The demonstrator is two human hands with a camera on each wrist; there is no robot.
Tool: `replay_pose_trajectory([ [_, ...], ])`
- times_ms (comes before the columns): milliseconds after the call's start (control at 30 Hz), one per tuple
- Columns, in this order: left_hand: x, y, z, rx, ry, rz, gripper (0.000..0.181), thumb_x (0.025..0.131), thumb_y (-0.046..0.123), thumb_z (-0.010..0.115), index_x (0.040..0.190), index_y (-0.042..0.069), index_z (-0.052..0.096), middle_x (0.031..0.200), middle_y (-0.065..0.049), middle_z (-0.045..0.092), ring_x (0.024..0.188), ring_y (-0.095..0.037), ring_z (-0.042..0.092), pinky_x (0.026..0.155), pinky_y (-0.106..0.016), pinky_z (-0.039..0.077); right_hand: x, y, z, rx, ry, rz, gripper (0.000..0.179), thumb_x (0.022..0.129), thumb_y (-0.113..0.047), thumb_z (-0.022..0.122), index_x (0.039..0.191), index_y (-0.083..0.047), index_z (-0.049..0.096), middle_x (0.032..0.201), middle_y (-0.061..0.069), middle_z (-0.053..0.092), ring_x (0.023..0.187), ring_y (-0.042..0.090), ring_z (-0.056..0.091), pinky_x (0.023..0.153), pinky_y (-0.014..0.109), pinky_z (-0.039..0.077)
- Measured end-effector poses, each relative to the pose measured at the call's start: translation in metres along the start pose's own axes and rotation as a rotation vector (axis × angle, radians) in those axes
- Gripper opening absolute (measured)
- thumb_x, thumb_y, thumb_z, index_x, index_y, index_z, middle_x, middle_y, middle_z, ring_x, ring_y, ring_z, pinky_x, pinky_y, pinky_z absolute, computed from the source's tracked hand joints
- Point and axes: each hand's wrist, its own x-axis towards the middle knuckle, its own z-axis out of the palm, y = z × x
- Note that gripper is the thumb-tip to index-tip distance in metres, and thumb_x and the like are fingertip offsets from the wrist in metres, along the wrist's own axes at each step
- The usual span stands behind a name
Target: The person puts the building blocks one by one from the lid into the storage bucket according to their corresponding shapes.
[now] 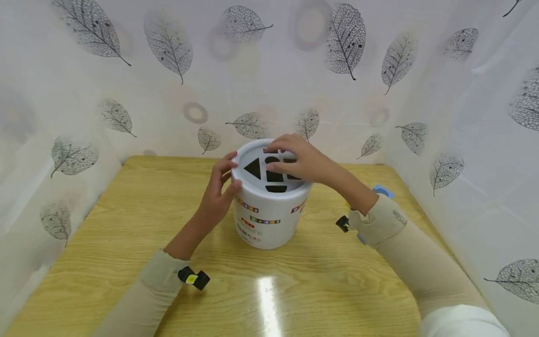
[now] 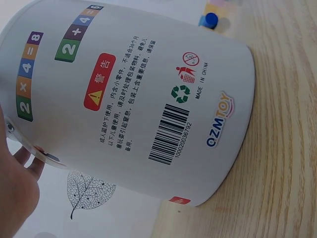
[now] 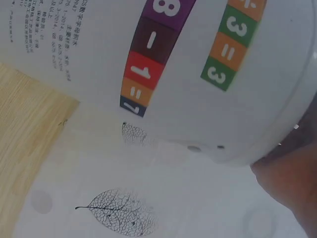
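"QZMTOY" logo [image 2: 220, 119] on white bucket [image 2: 133, 99]

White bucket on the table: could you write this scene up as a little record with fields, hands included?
Main object: white bucket, upright
Top: lid with dark shaped openings, including a triangle
Print: coloured sums such as 2 × 4 = 8, plus a barcode and QZMTOY
Left hand: left hand grips the rim's left side
Right hand: right hand over the lid's far right part
Surface: wooden table
Nearby: blue item beyond the right sleeve, partly hidden
Contents: cannot tell
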Motion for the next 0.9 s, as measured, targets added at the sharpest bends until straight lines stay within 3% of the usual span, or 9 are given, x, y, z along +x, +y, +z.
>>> replay_pose_trajectory([
  [133, 0.0, 0.001, 0.001, 0.003, 0.007, -0.003, 0.061, 0.102, 0.05, 0.053, 0.136, 0.002, 0.037, 0.163, -0.003, 0.028, 0.149, -0.024, 0.03, 0.118, -0.054, 0.031, -0.02, 0.014, -0.009, 0.052, 0.113, 0.026, 0.042, 0.094, -0.037, 0.07, 0.131, -0.016, 0.065, 0.142, 0.002, 0.054, 0.125, 0.024, 0.046, 0.102, 0.051, 0.04],
  [367, 0.0, 0.002, 0.0, 0.006, 0.009, -0.005, 0.06, 0.102, 0.048, 0.053, 0.136, 0.002, 0.036, 0.163, -0.004, 0.028, 0.149, -0.024, 0.03, 0.118, -0.054, 0.03, -0.058, 0.037, -0.021, 0.063, 0.237, 0.045, 0.039, 0.097, -0.035, 0.067, 0.132, -0.017, 0.063, 0.133, 0.0, 0.057, 0.108, 0.018, 0.049, 0.083, 0.037, 0.039],
  [600, 0.0, 0.003, 0.001, -0.006, 0.007, -0.019, 0.057, 0.103, 0.045, 0.054, 0.137, 0.002, 0.036, 0.163, -0.002, 0.028, 0.148, -0.023, 0.031, 0.118, -0.053, 0.03, -0.092, 0.07, -0.021, 0.05, 0.225, 0.129, 0.036, 0.102, -0.027, 0.061, 0.135, -0.013, 0.061, 0.131, 0.007, 0.059, 0.107, 0.019, 0.049, 0.081, 0.032, 0.038],
  [900, 0.0, 0.003, 0.002, -0.018, 0.009, -0.01, 0.064, 0.101, 0.051, 0.053, 0.137, 0.001, 0.035, 0.163, -0.004, 0.028, 0.148, -0.025, 0.031, 0.118, -0.054, 0.029, -0.127, 0.122, -0.007, 0.051, 0.156, 0.299, 0.046, 0.102, -0.035, 0.061, 0.14, -0.01, 0.056, 0.138, 0.012, 0.055, 0.11, 0.024, 0.052, 0.083, 0.037, 0.042],
])
